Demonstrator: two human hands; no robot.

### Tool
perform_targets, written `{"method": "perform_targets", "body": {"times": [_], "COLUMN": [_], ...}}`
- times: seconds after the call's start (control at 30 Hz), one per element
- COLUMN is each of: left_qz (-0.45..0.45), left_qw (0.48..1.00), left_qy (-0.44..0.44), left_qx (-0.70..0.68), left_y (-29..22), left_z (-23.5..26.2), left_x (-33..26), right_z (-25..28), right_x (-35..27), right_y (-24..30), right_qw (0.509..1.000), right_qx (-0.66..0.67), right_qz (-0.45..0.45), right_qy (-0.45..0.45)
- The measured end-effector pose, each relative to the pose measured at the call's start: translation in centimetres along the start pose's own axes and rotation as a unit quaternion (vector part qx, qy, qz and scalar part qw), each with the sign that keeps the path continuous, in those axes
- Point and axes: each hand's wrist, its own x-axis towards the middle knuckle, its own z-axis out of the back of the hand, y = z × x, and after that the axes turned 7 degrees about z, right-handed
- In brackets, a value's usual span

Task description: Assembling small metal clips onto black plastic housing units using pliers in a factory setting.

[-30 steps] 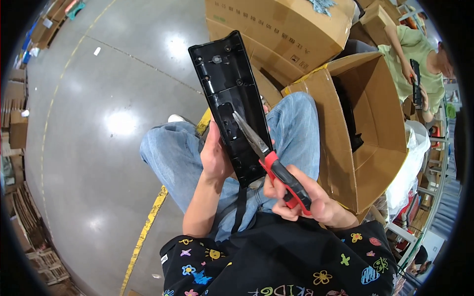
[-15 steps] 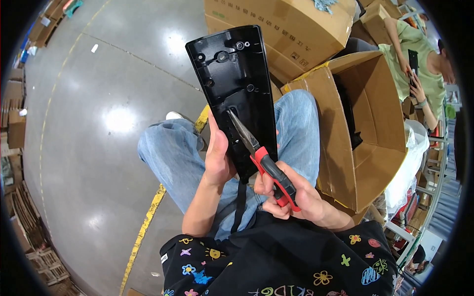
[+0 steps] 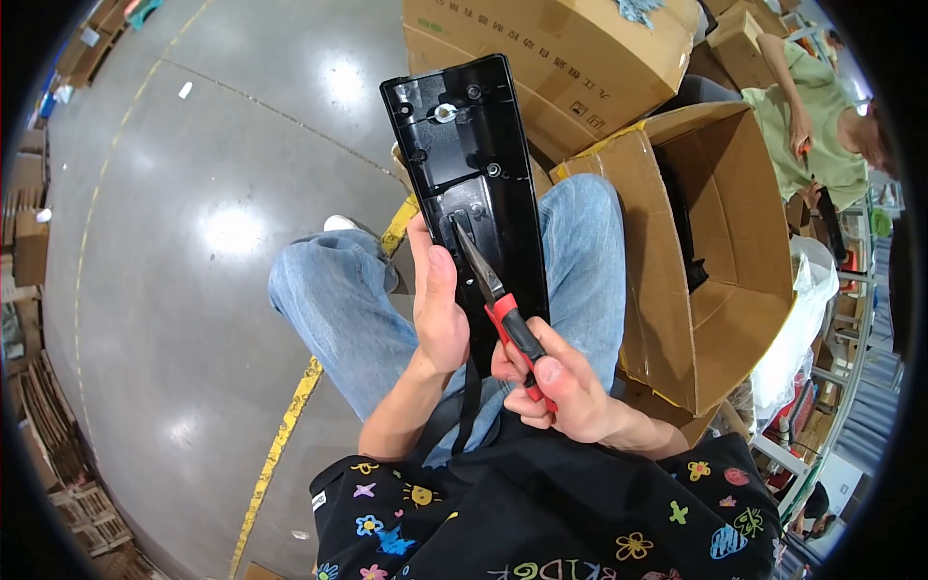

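Observation:
A long black plastic housing (image 3: 498,208) with raised round bosses lies over my lap, its hollow side facing up. Along its left edge my left hand (image 3: 440,309) grips it, thumb up and the other fingers partly hidden behind. My right hand (image 3: 561,382) is wrapped round long-nose pliers (image 3: 517,324) with red and black handles. The tips of the pliers point into the middle of the housing, by a small slot; whether they pinch anything is too small to tell. A black strap (image 3: 471,411) hangs from the housing's lower end.
To my right stands an open cardboard box (image 3: 735,251) with black parts inside. A larger closed carton (image 3: 551,58) is beyond it. At the far right a co-worker (image 3: 822,126) in a light green top handles a black part. A yellow floor line (image 3: 280,464) runs at left.
The housing has tilted and shifted slightly to the right. The right hand's hold on the plier handles has changed, with the thumb now on top. The co-worker's hands have moved down.

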Motion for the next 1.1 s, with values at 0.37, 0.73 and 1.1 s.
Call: {"method": "perform_targets", "body": {"times": [0.37,0.73,1.1], "left_qz": [-0.053,-0.019,0.059], "left_qw": [0.998,0.998,0.996], "left_qy": [0.013,0.029,0.062], "left_qx": [0.032,0.058,0.031], "left_y": [-0.5,-0.7,-1.1], "left_z": [0.3,0.4,0.8], "left_x": [-0.2,-1.4,-2.5], "right_z": [-0.1,-0.1,0.1], "right_x": [-0.7,0.1,0.6], "right_y": [2.4,0.8,2.2], "right_qw": [0.998,0.879,0.953], "right_qx": [0.052,0.455,0.259], "right_qz": [0.011,-0.085,-0.119], "right_qy": [-0.043,0.112,0.098]}}
